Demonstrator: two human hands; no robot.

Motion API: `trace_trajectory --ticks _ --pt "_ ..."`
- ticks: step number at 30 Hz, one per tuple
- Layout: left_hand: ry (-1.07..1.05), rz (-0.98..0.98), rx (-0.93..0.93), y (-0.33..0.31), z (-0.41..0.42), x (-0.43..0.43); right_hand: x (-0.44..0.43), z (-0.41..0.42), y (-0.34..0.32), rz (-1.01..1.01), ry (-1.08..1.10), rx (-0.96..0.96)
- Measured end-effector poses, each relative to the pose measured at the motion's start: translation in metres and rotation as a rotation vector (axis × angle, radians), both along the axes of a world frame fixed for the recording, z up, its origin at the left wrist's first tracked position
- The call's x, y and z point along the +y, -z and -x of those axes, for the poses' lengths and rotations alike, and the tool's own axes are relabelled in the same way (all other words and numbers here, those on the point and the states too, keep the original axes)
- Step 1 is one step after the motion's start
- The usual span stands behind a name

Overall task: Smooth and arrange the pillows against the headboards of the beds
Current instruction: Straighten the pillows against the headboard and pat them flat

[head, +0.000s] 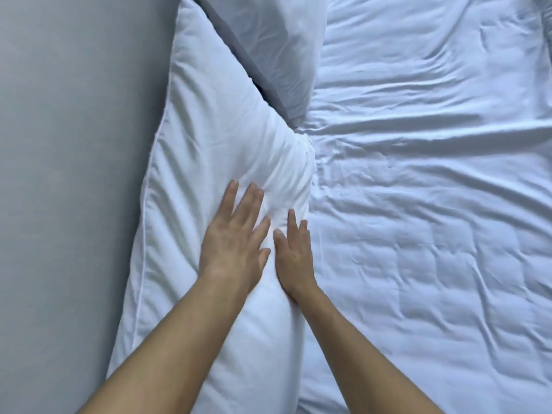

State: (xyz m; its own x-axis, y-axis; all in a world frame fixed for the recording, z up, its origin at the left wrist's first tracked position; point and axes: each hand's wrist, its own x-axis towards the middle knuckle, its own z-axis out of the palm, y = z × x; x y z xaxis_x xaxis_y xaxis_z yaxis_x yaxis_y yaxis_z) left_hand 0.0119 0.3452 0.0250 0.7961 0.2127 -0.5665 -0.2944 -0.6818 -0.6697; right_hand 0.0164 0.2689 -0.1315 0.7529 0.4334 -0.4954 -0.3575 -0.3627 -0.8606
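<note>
- flat grey-blue headboard panel (65,174) fills the left side; every place below is given from it.
- long white fabric pillow with a piped seam (203,138) lies with its long edge touching the headboard, creased across its middle.
- left hand (236,243) rests on this pillow a little out from the headboard, palm flat and fingers straight and slightly spread. it presses the cover and grips nothing.
- right hand (294,255) lies just beyond it, farther from the headboard, at the pillow's outer edge, with fingers straight and flat on the cloth, holding nothing.
- second white pillow in shadow (268,40) touches the first pillow's outer edge, apart from the headboard where it shows.
- rumpled white duvet (418,204) lies farthest from the headboard.
- handling, as a judgement: the pillow looks light, soft and springy, its cover loose over the filling. flat palms suit smoothing; a pinch at a corner or the piped seam suits shifting it.
</note>
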Motion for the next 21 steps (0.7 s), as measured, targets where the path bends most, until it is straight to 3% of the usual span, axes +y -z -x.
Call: trace_trajectory --ticks 3,7,12,15,18,21 --pt "-0.036 -0.008 -0.015 -0.017 0.049 -0.012 -0.017 0.054 -0.008 -0.038 0.080 0.116" --pt "-0.121 0.035 -0.101 -0.039 0.132 -0.031 -0.039 0.145 -0.023 -0.010 0.083 0.113" --pt "-0.406 0.177 -0.315 -0.071 0.256 -0.056 -0.073 0.279 -0.028 -0.036 0.104 0.123" --pt "-0.587 0.325 -0.476 -0.087 0.318 -0.074 -0.102 0.335 -0.009 0.025 0.273 0.335" --pt "-0.791 0.427 -0.646 -0.095 0.352 -0.079 -0.115 0.348 0.017 0.103 0.256 0.587" --pt "-0.787 0.405 -0.764 -0.095 0.369 -0.072 -0.123 0.340 0.040 -0.094 0.266 0.660"
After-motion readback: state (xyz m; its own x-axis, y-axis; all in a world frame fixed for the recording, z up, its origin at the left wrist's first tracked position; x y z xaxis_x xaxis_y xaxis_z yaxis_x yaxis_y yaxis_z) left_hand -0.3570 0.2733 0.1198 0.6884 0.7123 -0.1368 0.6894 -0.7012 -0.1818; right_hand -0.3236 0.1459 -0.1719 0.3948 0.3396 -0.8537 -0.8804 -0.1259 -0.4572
